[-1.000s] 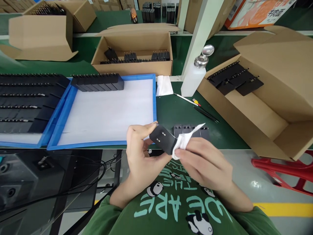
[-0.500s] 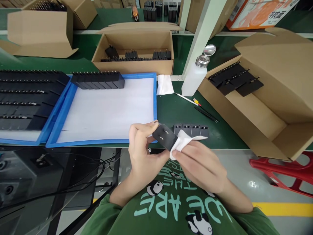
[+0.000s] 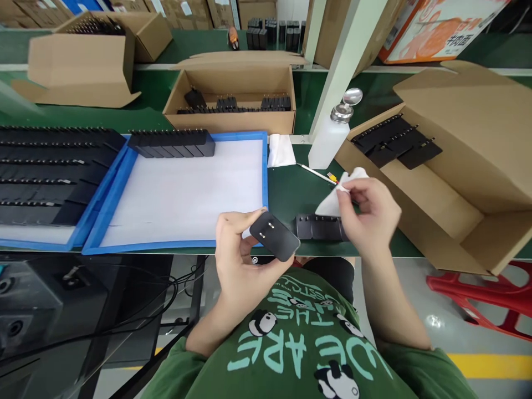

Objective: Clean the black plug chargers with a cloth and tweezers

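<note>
Just below centre, toward six o'clock, sat the black adapter (image 3: 275, 237), clamped between the left hand's (image 3: 233, 256) thumb and fingers, two prongs (image 3: 266, 230) facing up! Between two and three o'clock from it, the right hand (image 3: 369, 213) pinched a white cloth (image 3: 331, 201), the hands well apart. A light, steady hold along the sides, fingertips off the prongs, looked the sound way to keep that face clean. And the margins? Tight: the tray's blue rim (image 3: 265, 172) ran close at eleven, a black row (image 3: 316, 229) crowded in at three, under the cloth. Best room seemed toward one, over the green bench (image 3: 288, 191), short of the white bottle (image 3: 327, 145).
</note>
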The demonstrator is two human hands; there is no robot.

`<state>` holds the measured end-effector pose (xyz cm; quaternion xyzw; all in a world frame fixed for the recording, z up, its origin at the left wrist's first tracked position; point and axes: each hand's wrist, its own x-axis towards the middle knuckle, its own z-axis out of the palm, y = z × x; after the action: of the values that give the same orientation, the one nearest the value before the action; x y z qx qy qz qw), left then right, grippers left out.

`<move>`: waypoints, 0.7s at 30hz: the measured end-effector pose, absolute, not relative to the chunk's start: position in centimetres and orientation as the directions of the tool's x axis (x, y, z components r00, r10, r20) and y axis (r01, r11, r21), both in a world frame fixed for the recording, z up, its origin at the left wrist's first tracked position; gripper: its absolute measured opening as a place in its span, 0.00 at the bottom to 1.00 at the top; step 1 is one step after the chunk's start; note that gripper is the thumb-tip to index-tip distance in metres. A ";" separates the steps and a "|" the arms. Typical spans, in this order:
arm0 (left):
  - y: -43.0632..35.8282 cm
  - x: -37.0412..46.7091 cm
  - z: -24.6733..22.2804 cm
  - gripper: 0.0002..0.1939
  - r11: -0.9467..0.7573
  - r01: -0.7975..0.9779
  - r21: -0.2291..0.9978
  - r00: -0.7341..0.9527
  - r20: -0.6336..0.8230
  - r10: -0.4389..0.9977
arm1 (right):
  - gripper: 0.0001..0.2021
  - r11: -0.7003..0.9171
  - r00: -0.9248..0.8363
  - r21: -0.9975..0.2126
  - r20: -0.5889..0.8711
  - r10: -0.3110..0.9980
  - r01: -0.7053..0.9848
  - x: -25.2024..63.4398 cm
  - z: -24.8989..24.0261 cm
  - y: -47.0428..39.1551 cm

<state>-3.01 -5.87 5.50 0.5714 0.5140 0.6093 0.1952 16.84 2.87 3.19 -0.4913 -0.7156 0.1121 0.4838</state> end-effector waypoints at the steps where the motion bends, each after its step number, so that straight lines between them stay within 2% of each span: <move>1: -5.8 -3.0 5.4 0.35 -0.400 0.349 0.847 -0.264 0.499 0.825 | 0.05 0.471 -0.089 -0.646 0.531 0.842 0.601 17.2 3.0 3.8; 4: -5.8 -3.0 5.3 0.33 -0.374 0.342 0.862 -0.263 0.470 0.843 | 0.11 0.428 -0.193 -0.632 0.408 0.893 0.646 19.1 2.6 6.0; 8: -5.9 -2.9 5.2 0.32 -0.328 0.307 0.894 -0.263 0.410 0.873 | 0.12 0.256 -0.079 -0.559 0.320 0.944 0.789 23.3 1.0 7.1; 12: -5.8 -2.6 5.1 0.31 -0.305 0.357 0.883 -0.223 0.398 0.890 | 0.14 0.162 -0.070 -0.493 0.200 0.977 0.855 25.3 -2.7 7.0; 16: -5.7 -2.1 5.2 0.27 -0.364 0.420 0.831 -0.168 0.465 0.869 | 0.15 0.144 -0.046 -0.518 0.199 0.979 0.843 25.3 -5.0 7.2; 21: -5.8 -1.6 5.3 0.27 -0.396 0.429 0.812 -0.179 0.506 0.844 | 0.12 0.198 -0.006 -0.619 0.298 0.955 0.760 25.7 -2.3 6.9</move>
<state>-1.64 -5.76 5.25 0.6141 0.5183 0.5664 0.1831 25.72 6.85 -2.28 -0.6170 -0.6949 0.1424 0.3409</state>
